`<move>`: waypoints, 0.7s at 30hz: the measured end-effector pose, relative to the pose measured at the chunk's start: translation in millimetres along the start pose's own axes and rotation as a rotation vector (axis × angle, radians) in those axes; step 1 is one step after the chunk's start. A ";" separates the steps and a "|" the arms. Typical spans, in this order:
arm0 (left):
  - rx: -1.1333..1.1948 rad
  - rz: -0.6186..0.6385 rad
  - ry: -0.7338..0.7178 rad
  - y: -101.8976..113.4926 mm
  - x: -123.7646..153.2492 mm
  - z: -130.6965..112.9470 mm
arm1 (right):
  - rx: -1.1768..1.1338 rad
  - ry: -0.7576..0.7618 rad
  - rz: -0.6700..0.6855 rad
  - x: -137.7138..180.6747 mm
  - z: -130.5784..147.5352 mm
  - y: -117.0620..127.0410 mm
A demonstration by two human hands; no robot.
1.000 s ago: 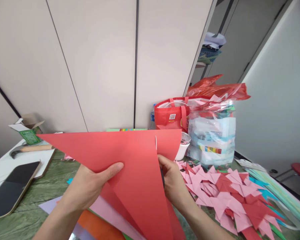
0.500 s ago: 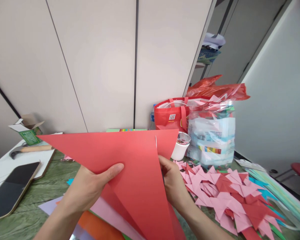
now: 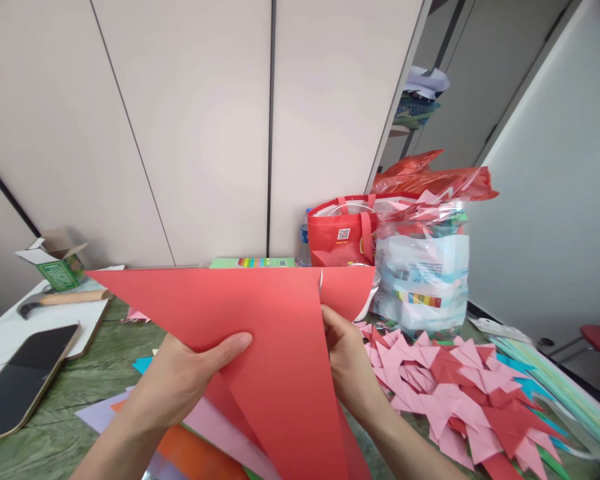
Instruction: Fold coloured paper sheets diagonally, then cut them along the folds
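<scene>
A large folded sheet of red paper [image 3: 280, 347] is held up in front of me, its long straight top edge level and a pointed corner reaching left. My left hand [image 3: 190, 363] grips its left slanted edge, thumb flat on the front and fingers hidden behind. At the right edge of the front layer, my right hand [image 3: 347, 347] is closed with curled fingers on the paper. A narrow gap shows between the front layer and a back flap at upper right. Below the sheet lie orange paper [image 3: 195, 457] and lilac paper [image 3: 100, 413].
Pink and red folded paper pieces [image 3: 450, 393] are piled at right. Behind stand a red bag [image 3: 337, 243] and a filled plastic bag [image 3: 425, 273]. On the left lie a phone [image 3: 25, 380] and a wooden-handled tool [image 3: 70, 297], near a green box [image 3: 60, 270].
The red paper has shifted slightly right and down, and more of its back flap shows at upper right, covering the white jar. Both hands keep their hold.
</scene>
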State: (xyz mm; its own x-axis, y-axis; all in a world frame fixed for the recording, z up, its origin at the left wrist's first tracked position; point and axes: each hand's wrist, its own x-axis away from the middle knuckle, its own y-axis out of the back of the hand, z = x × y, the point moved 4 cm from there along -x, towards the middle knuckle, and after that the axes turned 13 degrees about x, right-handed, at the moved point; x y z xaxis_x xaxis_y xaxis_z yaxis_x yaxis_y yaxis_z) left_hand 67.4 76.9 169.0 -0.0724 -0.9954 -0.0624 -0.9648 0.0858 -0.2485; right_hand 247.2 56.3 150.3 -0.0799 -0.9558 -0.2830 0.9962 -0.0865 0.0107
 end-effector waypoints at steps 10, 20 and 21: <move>0.001 -0.031 -0.017 -2.7 2.6 -1.3 | 0.025 0.006 -0.021 0.1 0.2 0.8; 0.002 -0.011 0.003 -2.6 2.2 -0.7 | 0.000 -0.009 -0.026 0.6 -1.5 1.3; 0.005 -0.015 0.002 -2.7 2.2 -0.7 | 0.002 -0.016 -0.025 0.7 -1.7 1.5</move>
State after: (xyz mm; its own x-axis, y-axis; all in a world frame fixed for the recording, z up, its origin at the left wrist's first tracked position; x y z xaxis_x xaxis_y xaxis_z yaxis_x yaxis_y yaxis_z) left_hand 69.6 74.4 170.2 -0.0586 -0.9966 -0.0573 -0.9646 0.0713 -0.2539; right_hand 248.7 56.0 148.5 -0.1052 -0.9578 -0.2676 0.9938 -0.1106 0.0054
